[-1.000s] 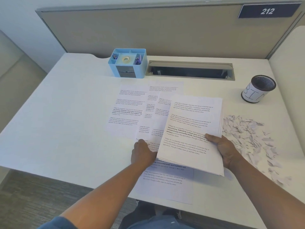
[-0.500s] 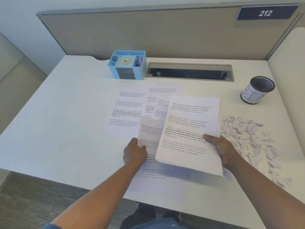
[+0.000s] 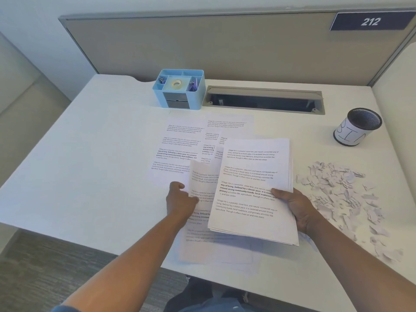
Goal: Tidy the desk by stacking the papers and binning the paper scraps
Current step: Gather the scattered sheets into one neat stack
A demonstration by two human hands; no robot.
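Right hand (image 3: 297,208) grips the stack (image 3: 254,190), left hand (image 3: 181,200) pinches a sheet (image 3: 203,183); organizer (image 3: 180,88) holds tape (image 3: 176,84).

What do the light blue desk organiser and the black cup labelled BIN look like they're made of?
The light blue desk organiser looks like moulded plastic: smooth matte walls, rounded corners, uniform colour. The black cup labelled BIN appears to be metal mesh, judging by the fine grid texture inside its rim; a white paper label with handwritten letters wraps its outside. Neither material is certain from looks alone.
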